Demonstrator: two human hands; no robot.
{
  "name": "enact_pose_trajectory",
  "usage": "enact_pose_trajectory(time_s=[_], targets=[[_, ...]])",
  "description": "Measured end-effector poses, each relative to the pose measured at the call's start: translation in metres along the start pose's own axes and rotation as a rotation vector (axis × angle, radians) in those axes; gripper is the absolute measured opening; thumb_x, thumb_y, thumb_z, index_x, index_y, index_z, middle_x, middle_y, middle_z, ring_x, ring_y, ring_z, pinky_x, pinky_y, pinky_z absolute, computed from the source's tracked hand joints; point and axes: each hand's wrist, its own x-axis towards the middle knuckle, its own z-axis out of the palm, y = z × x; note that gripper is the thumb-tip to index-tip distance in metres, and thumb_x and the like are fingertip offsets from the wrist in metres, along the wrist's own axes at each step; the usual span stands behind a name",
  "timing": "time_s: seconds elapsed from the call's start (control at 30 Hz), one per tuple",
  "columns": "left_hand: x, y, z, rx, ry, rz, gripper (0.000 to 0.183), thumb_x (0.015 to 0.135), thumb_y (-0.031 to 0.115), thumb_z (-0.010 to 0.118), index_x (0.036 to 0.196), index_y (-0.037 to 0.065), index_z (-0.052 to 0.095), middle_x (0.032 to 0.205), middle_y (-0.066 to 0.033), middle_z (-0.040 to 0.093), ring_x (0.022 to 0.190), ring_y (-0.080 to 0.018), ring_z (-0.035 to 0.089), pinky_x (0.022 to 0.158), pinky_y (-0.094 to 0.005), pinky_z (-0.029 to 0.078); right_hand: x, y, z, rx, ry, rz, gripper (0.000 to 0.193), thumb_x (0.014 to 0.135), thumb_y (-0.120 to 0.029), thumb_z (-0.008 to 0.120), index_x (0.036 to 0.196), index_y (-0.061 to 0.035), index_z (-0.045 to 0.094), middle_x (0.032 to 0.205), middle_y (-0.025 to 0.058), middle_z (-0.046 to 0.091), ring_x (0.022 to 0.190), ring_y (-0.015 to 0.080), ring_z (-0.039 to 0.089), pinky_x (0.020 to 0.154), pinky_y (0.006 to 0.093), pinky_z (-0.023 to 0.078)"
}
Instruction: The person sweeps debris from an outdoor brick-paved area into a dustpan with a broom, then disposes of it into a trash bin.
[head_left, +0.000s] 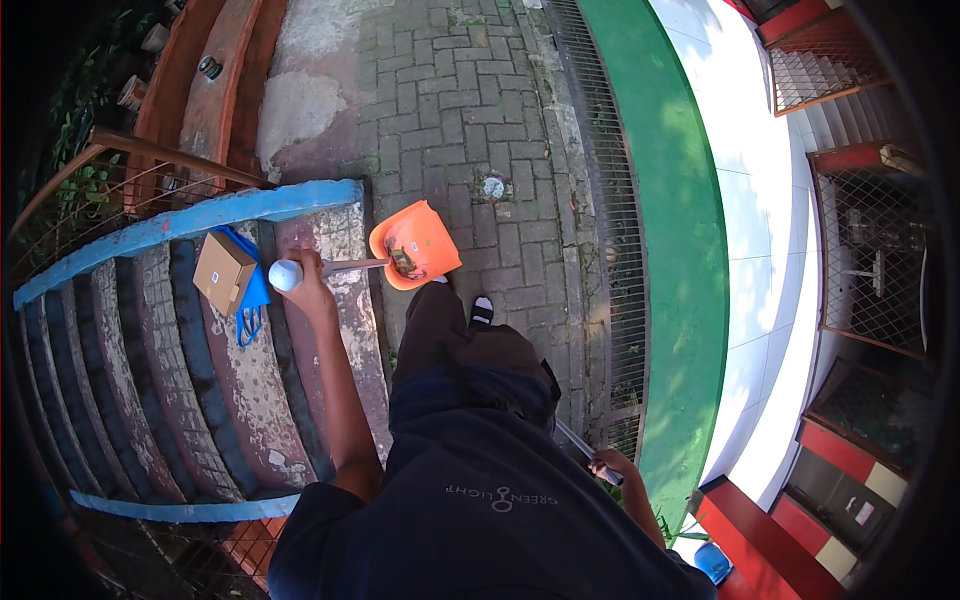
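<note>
My left hand (310, 288) is closed around the pale, rounded top end of a long-handled dustpan's handle, out over the steps at the left. The orange pan (432, 235) of that dustpan hangs over the brick paving just beyond the lowest step, with some leaves (406, 262) inside it. Low at the right, beside my hip, my right hand (612, 464) grips the dark end of a thin metal pole (575, 438). My body hides the pole's far end, so what is fixed to it does not show.
Worn steps (245, 380) with a blue edge (190, 222) rise at my left, bearing a cardboard box (222, 272) on a blue bag (247, 318). A drain grate (625, 250) runs along the paving (455, 100) at my right, beside a green strip (680, 250). A pale round patch (493, 187) lies ahead.
</note>
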Motion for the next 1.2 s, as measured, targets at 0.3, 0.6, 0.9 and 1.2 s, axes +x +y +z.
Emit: enact_pose_trajectory(time_s=[0.3, 0.6, 0.9, 1.2], targets=[[0.162, -0.116, 0.111, 0.036, -0.237, -0.036, 0.031, 0.080, 0.001, 0.056, 0.054, 0.003, 0.040, 0.054, 0.0006, 0.040, 0.052, -0.0074, 0.036, 0.050, -0.0250, 0.031, -0.140, -0.176, 0.269, -0.627, 0.219, -0.654, 0.016, 0.087, -0.009, 0.044, 0.103, -0.0065, 0.047, 0.063, -0.0009, 0.042, 0.047, 0.0059, 0.038, 0.038, 0.0190, 0.030], [0.299, -0.201, 0.209, 0.110, -0.406, 0.005, 0.029, 0.080, 0.000, 0.055, 0.057, 0.001, 0.037, 0.058, 0.0011, 0.039, 0.055, -0.0060, 0.035, 0.053, -0.0230, 0.032, -0.144, -0.380, 0.509, -0.785, 0.292, -1.017, 0.033, 0.086, -0.013, 0.047, 0.117, -0.0064, 0.043, 0.064, -0.0003, 0.042, 0.046, 0.0075, 0.040, 0.037, 0.0229, 0.033], [0.398, -0.315, 0.291, 0.284, -0.622, -0.163, 0.022, 0.081, 0.009, 0.058, 0.064, 0.002, 0.046, 0.059, 0.0018, 0.043, 0.057, -0.0044, 0.038, 0.052, -0.0225, 0.034, -0.083, -0.624, 0.673, -1.426, 0.244, -1.040, 0.010, 0.076, -0.008, 0.051, 0.077, 0.0019, 0.055, 0.054, 0.0128, 0.053, 0.041, 0.0191, 0.052, 0.037, 0.0323, 0.039], [0.436, -0.339, 0.307, 0.220, -0.548, -0.306, 0.020, 0.084, 0.006, 0.056, 0.066, 0.001, 0.048, 0.061, 0.0011, 0.045, 0.063, -0.0050, 0.046, 0.056, -0.0219, 0.038, -0.093, -0.577, 0.854, -1.105, 0.223, -0.907, 0.016, 0.070, -0.004, 0.043, 0.060, 0.0073, 0.049, 0.051, 0.0164, 0.051, 0.042, 0.0231, 0.053, 0.037, 0.0351, 0.038]])
